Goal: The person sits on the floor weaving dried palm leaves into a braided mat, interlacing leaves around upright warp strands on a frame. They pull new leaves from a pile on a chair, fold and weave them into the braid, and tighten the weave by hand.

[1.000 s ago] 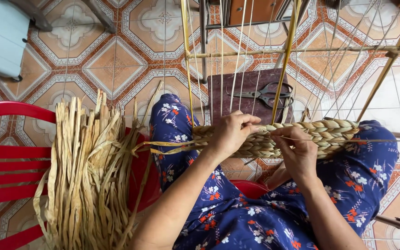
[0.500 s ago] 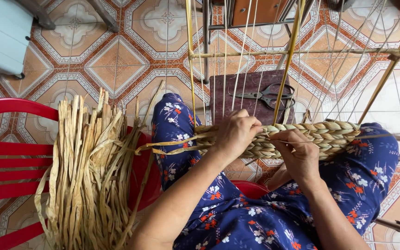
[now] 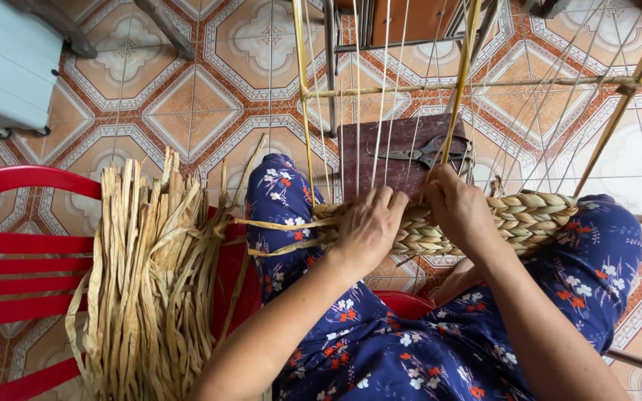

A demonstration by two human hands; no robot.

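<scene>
Left hand [image 3: 367, 226]: rests palm-down on the woven band, fingers curled together over its upper edge and clamped on the plaited straw; fingertips press against the upright strings.
Right hand [image 3: 458, 210]: lies just beside the left hand, almost touching it; fingers bent and closed on the top of the woven band, knuckles up; what the fingertips pinch is hidden behind the hand.
Woven band [image 3: 518, 217]: a thick plaited strip of pale straw, stretched crosswise over the person's lap, from the left knee to the right knee; its herringbone plaits show clearly to the right of the right hand; loose straw ends trail off its left end toward the chair.
Strings [image 3: 357, 89]: thin pale cords run upward from the band to the frame, close together and taut.
Frame [image 3: 464, 87]: yellow bamboo poles, some upright, one crosswise, standing over the tiled floor in front of the knees.
Scissors [image 3: 426, 154]: dark metal, lying on a brown board beyond the band, behind the strings.
Straw bundle [image 3: 150, 275]: long dry flat stalks heaped over the red chair [image 3: 16, 256], at the person's left, well apart from both hands.
Clothing [image 3: 417, 349]: dark blue fabric with small flowers, covering both legs under the band.
Floor [image 3: 187, 96]: orange and white patterned tiles.
</scene>
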